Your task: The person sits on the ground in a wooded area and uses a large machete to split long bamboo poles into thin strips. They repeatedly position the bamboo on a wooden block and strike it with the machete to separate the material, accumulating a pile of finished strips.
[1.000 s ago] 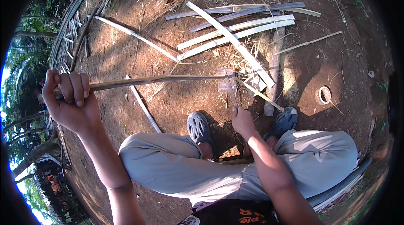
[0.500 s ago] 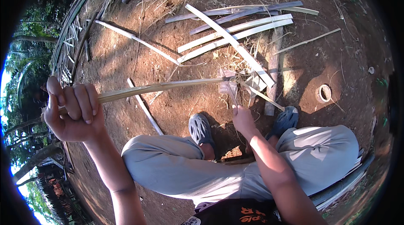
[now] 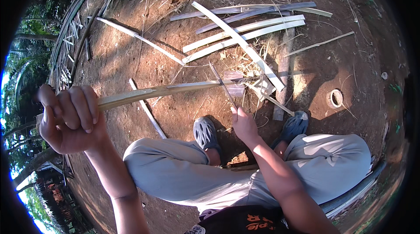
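Observation:
My left hand [image 3: 70,118], raised at the left, is closed round one end of a long pale bamboo strip [image 3: 148,92]. The strip runs across to the right, its other end beside a small pinkish piece [image 3: 234,86] that I cannot make out. My right hand [image 3: 245,124] grips a knife [image 3: 222,83] with a narrow dark blade. That blade lies across the strip near its right end and points up and left; whether it cuts in is too small to tell. Both feet, in dark clogs [image 3: 205,133], rest on the ground just below.
Several split bamboo strips [image 3: 245,37] lie crossed on the brown soil ahead. Shavings [image 3: 256,65] and a wooden piece [image 3: 284,72] are near the knife. A pale ring [image 3: 335,98] lies at the right. One bent strip [image 3: 140,39] and one short strip [image 3: 148,109] lie at the left.
My right hand has moved slightly left and up with the knife, whose blade now reaches past the strip's upper edge. My left hand has shifted slightly left, still holding the strip.

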A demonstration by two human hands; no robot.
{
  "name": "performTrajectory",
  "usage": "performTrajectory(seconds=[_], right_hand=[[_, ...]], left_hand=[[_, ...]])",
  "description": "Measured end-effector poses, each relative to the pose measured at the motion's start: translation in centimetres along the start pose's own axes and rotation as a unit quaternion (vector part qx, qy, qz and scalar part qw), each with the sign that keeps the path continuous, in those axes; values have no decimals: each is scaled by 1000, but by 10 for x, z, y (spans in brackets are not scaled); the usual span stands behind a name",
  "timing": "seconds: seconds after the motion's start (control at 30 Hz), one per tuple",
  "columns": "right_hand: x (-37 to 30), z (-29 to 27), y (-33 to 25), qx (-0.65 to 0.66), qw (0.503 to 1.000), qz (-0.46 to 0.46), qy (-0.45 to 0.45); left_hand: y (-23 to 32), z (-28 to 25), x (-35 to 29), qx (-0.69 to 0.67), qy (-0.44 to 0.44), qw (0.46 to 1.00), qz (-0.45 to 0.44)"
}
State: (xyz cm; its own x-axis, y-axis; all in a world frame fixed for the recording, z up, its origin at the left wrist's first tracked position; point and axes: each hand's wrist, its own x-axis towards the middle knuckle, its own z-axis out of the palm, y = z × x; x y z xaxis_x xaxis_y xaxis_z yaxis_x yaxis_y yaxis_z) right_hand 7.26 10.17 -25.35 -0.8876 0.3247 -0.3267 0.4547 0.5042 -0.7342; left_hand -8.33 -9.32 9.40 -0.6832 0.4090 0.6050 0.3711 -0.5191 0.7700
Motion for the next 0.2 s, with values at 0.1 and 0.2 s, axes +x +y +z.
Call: performTrajectory(seconds=[0.1, 0.2], right_hand=[[6, 5, 27, -15, 999, 48, -19], [8, 13, 43, 1, 995, 94, -41]], left_hand=[[9, 6, 2, 5, -26, 1000, 9], [13, 14, 5, 1, -78, 997, 1]])
